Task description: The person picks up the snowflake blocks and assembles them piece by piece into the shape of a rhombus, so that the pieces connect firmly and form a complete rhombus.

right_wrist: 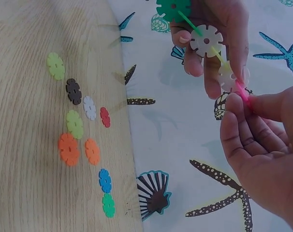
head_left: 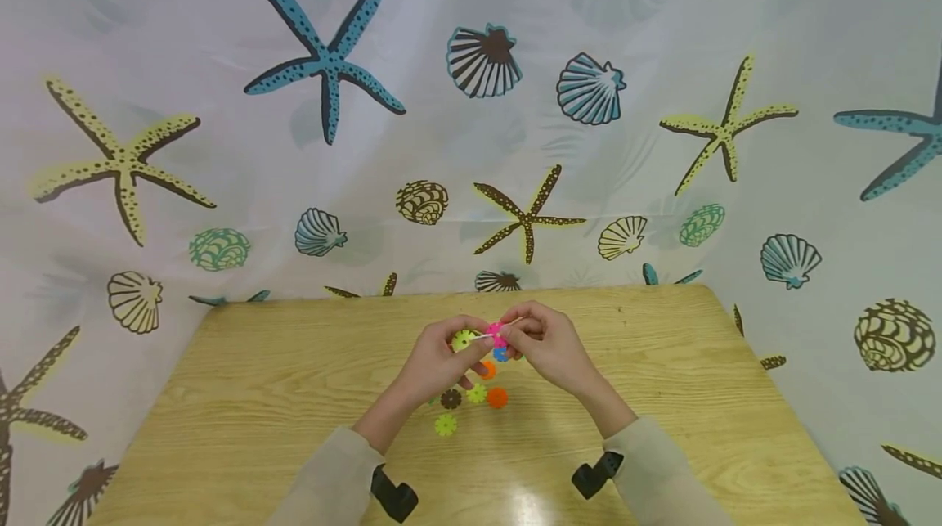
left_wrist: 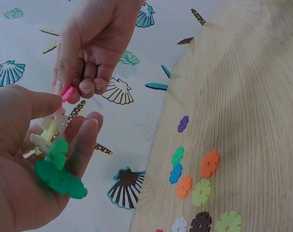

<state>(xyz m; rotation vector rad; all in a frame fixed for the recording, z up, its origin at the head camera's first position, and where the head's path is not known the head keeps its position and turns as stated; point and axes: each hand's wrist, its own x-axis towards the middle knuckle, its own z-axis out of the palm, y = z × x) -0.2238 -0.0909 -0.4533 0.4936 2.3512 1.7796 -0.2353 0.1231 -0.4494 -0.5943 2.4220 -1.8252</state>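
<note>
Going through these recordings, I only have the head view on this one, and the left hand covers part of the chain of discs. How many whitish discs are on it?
Observer: Two: the right wrist view shows a whitish disc by the pink disc and a second one further along the chain.
Operator: Is any loose disc hidden from me?
Observer: Yes, a red disc lies on the table in the right wrist view.
Operator: Does any disc show in just one view?
Observer: A purple disc does; only the left wrist view catches it, on the table.
</note>
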